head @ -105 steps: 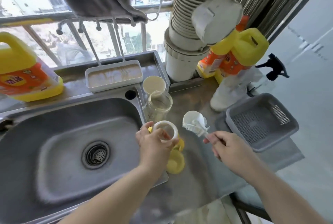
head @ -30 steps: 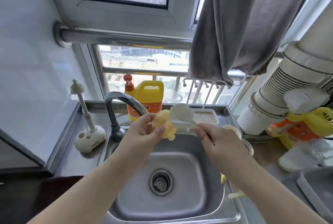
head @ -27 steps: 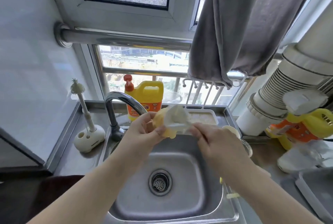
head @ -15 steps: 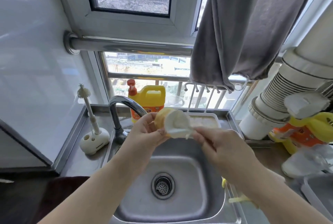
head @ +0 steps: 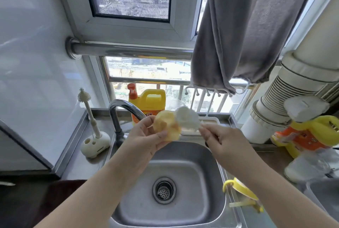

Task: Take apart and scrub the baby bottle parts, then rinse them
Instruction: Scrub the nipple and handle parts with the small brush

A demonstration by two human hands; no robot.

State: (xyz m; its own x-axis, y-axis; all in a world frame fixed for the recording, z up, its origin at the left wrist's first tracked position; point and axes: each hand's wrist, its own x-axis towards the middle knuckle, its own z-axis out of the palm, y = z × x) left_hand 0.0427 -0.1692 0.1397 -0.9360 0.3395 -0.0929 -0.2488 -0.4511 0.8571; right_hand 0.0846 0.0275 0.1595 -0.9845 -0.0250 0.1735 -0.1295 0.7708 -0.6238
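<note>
Above the sink [head: 211, 156], the left hand [head: 145, 139] holds a yellow bottle part [head: 166, 127] in its grip, the right hand [head: 222, 139] pinches a white brush [head: 187, 117] against it.

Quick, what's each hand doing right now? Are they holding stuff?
Left hand: holding the yellow bottle part.
Right hand: holding the white brush against that part.

1. A steel counter [head: 77, 156] surrounded the sink [head: 207, 158].
2. A white brush stand [head: 95, 143] sat at its left.
3. A yellow detergent jug [head: 149, 105] stood behind the faucet [head: 117, 117].
4. Yellow bottle parts [head: 240, 191] lay at the right.
</note>
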